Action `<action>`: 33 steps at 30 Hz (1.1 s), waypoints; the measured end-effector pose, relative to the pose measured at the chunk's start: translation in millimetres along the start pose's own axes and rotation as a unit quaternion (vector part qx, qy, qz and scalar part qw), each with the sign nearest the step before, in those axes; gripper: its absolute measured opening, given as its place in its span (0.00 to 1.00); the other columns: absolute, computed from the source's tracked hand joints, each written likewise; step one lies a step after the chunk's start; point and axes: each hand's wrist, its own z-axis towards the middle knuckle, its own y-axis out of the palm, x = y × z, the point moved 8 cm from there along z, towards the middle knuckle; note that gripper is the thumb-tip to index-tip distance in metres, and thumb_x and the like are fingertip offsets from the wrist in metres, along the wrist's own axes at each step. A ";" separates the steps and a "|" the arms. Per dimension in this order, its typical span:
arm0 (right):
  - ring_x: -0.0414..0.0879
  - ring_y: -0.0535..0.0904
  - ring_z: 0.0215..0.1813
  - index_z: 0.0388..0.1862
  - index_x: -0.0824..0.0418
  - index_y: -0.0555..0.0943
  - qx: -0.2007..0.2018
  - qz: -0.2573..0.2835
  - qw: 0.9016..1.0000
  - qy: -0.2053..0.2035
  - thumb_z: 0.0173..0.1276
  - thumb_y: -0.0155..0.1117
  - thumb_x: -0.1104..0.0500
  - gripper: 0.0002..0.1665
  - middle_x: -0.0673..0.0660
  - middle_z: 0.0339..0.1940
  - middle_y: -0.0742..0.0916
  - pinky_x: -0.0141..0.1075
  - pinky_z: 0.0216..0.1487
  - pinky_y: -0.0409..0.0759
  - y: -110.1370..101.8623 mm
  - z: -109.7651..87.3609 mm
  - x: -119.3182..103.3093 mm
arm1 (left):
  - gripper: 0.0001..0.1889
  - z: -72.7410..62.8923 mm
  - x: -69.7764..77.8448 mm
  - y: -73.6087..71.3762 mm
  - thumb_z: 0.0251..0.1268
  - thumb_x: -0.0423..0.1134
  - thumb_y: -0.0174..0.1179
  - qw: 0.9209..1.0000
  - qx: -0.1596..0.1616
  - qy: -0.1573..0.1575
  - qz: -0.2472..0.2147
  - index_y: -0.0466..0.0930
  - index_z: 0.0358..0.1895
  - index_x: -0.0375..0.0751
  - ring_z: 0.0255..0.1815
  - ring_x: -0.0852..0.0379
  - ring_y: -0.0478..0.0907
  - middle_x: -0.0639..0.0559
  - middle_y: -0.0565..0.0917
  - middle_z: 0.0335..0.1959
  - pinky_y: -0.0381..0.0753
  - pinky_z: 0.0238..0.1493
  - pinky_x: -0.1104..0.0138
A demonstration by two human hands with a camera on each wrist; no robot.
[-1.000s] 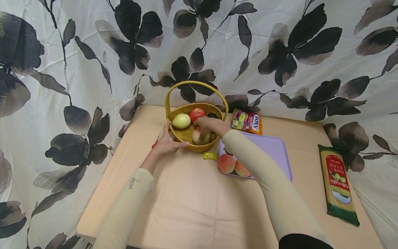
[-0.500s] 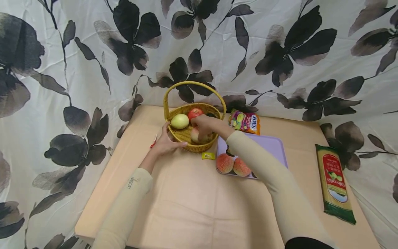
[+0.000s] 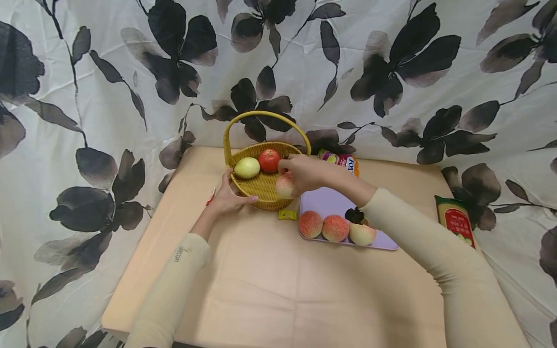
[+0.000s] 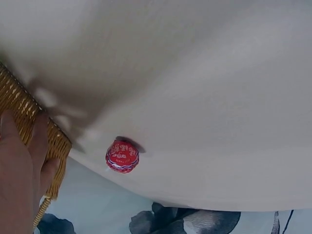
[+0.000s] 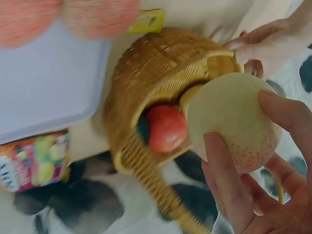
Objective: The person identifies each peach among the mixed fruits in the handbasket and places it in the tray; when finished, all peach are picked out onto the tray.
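Observation:
In the head view my right hand (image 3: 306,175) holds a peach (image 3: 285,185) over the right side of a yellow wicker basket (image 3: 266,200). In the right wrist view its thumb and fingers pinch the pale, red-blushed peach (image 5: 234,122). My left hand (image 3: 228,197) grips the basket's left wall, thumb at the front; in the left wrist view its fingers (image 4: 38,141) lie on the woven side. Inside the basket are a pale green-yellow fruit (image 3: 247,167), a red fruit (image 3: 269,160) and a dark thing (image 5: 142,129), mostly hidden.
A lilac tray (image 3: 319,198) right of the basket bears several peaches (image 3: 335,228) and a dark thing (image 3: 354,216). Behind it lies a candy bag (image 3: 348,162). A yellow packet (image 3: 287,214), a red-wrapped lollipop (image 4: 122,156) and a green-gold package (image 3: 454,220) lie about.
My right hand has lifted the peach from inside the basket up and to the right. The tray's peaches are less covered by the arm. My left hand stays at the basket.

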 end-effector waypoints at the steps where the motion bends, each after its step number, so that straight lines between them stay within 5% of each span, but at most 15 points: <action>1: 0.53 0.75 0.48 0.58 0.59 0.78 0.006 0.007 1.000 0.006 0.55 0.81 0.60 0.32 0.60 0.51 0.81 0.42 0.44 0.81 -2.7 -10.0 5.5 | 0.76 0.7 -0.3 0.4 0.49 0.54 0.83 1.000 0.000 -0.001 -0.003 0.23 0.84 0.51 0.88 0.45 0.38 0.42 0.33 0.88 0.44 0.86 0.51; 10: 0.54 0.76 0.44 0.53 0.60 0.79 0.077 0.022 0.994 0.077 0.46 0.86 0.58 0.35 0.62 0.44 0.82 0.43 0.41 0.75 -10.3 -100.0 79.6 | 0.76 0.3 -2.1 1.3 0.49 0.53 0.83 1.000 -0.004 -0.007 -0.011 0.22 0.84 0.51 0.88 0.44 0.38 0.42 0.32 0.88 0.46 0.86 0.52; 19: 0.56 0.79 0.47 0.57 0.62 0.80 0.080 0.045 0.982 0.166 0.49 0.86 0.54 0.36 0.65 0.47 0.83 0.47 0.42 0.80 28.9 -184.5 148.4 | 0.76 1.4 -1.1 2.5 0.49 0.53 0.83 1.000 -0.003 0.001 -0.013 0.22 0.84 0.51 0.89 0.44 0.37 0.42 0.32 0.87 0.43 0.86 0.52; 25: 0.54 0.77 0.41 0.55 0.64 0.80 0.073 0.068 0.975 0.197 0.47 0.86 0.54 0.37 0.65 0.42 0.82 0.41 0.35 0.78 74.4 -209.8 179.4 | 0.76 1.0 -1.5 2.8 0.49 0.53 0.83 1.000 -0.005 -0.003 -0.017 0.22 0.84 0.51 0.89 0.45 0.36 0.42 0.32 0.87 0.43 0.86 0.52; 33: 0.51 0.75 0.40 0.53 0.64 0.79 0.060 0.097 0.974 0.197 0.47 0.85 0.57 0.35 0.63 0.40 0.81 0.38 0.36 0.76 122.1 -213.3 190.9 | 0.77 -0.3 -3.9 2.0 0.47 0.56 0.83 1.000 -0.002 -0.009 -0.017 0.23 0.84 0.53 0.89 0.46 0.36 0.44 0.33 0.88 0.42 0.87 0.51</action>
